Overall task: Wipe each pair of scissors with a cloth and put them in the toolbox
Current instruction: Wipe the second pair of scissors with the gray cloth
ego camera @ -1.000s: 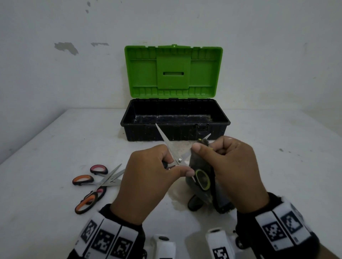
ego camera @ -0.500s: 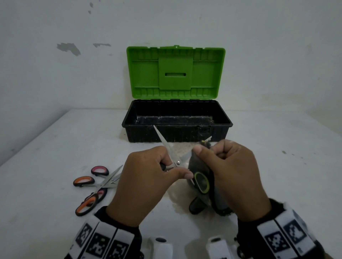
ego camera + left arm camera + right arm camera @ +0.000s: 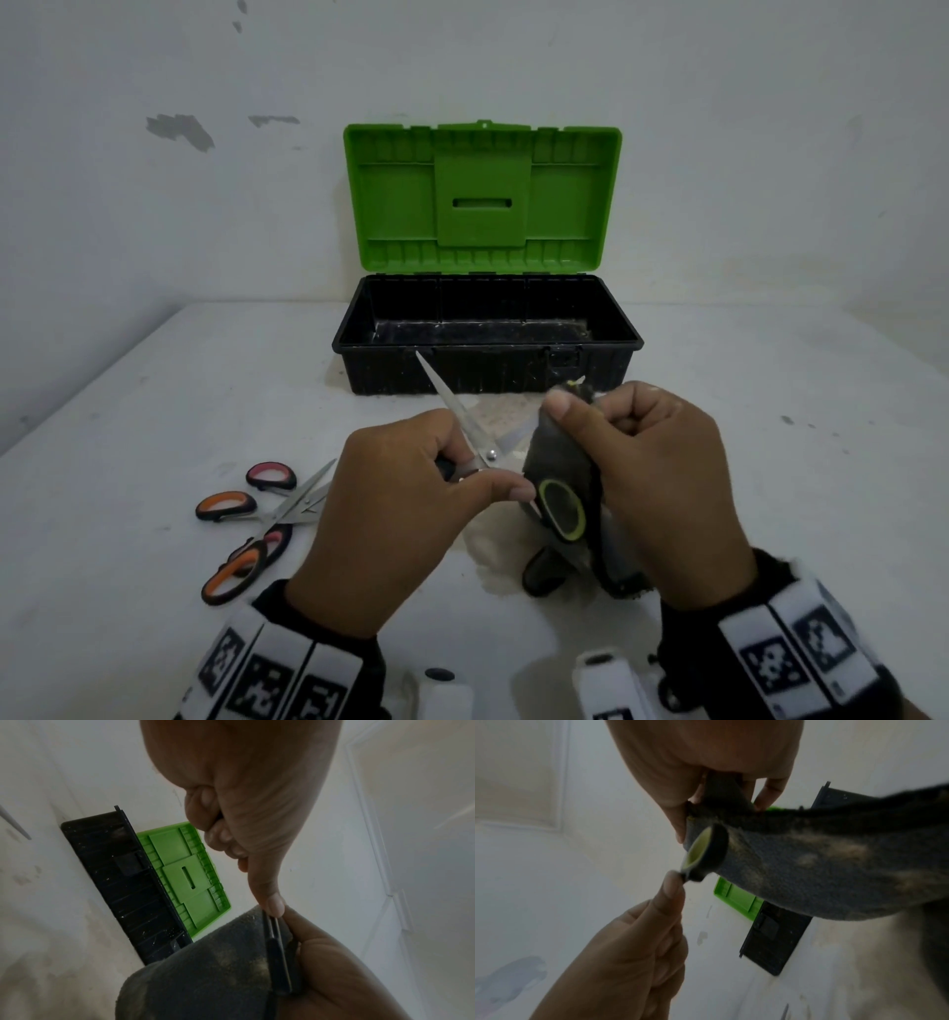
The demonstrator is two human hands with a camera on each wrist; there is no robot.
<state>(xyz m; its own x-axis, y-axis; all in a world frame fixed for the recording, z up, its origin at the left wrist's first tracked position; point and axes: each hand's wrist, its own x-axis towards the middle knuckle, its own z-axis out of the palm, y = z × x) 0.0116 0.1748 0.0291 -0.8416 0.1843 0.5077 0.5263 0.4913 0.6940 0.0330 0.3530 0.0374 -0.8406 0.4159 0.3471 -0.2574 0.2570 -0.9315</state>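
Note:
My left hand [image 3: 411,493] grips a pair of black-and-yellow-green scissors [image 3: 560,509] at the handles, blades spread apart. One bare blade [image 3: 452,406] points up toward the toolbox. My right hand [image 3: 637,462] pinches a dark grey cloth [image 3: 560,452] around the other blade, whose tip [image 3: 577,381] pokes out above the thumb. The cloth hangs down to the table. In the right wrist view the cloth [image 3: 821,866] drapes past the handle ring [image 3: 706,854]. The open toolbox [image 3: 488,349] has a black tray and an upright green lid [image 3: 482,200]; its inside looks empty.
Two more pairs of scissors lie crossed on the white table at the left, one with orange handles [image 3: 231,506] and one with pink and orange handles [image 3: 246,565]. A wall stands right behind the toolbox.
The hands and the scissors have barely moved. The right hand with the cloth has shifted slightly along the blade toward its tip.

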